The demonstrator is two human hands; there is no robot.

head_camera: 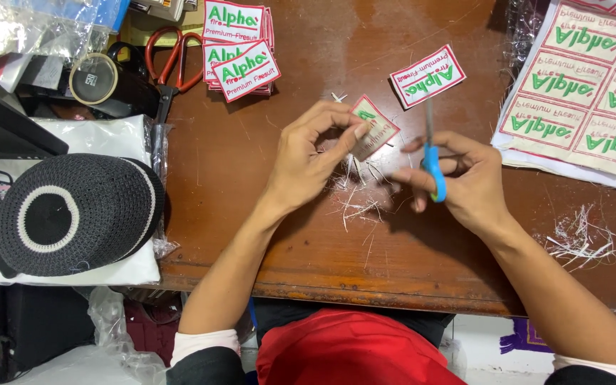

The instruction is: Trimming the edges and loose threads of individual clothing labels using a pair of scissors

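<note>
My left hand (308,153) pinches a small embroidered patch (373,127), white with a red border and green lettering, tilted above the brown wooden table (308,242). My right hand (458,178) grips a thread snipper with a blue handle (433,171), its thin metal blades pointing away from me, just right of the patch. Another cut patch (427,76) lies flat beyond the blades. White thread trimmings (358,199) are scattered under and between my hands.
A stack of cut patches (240,50) lies at the far middle-left beside red-handled scissors (172,60). An uncut sheet of patches (586,78) covers the far right. A black-and-white knitted cap (73,210) rests on white cloth at left. More trimmings (582,239) lie at right.
</note>
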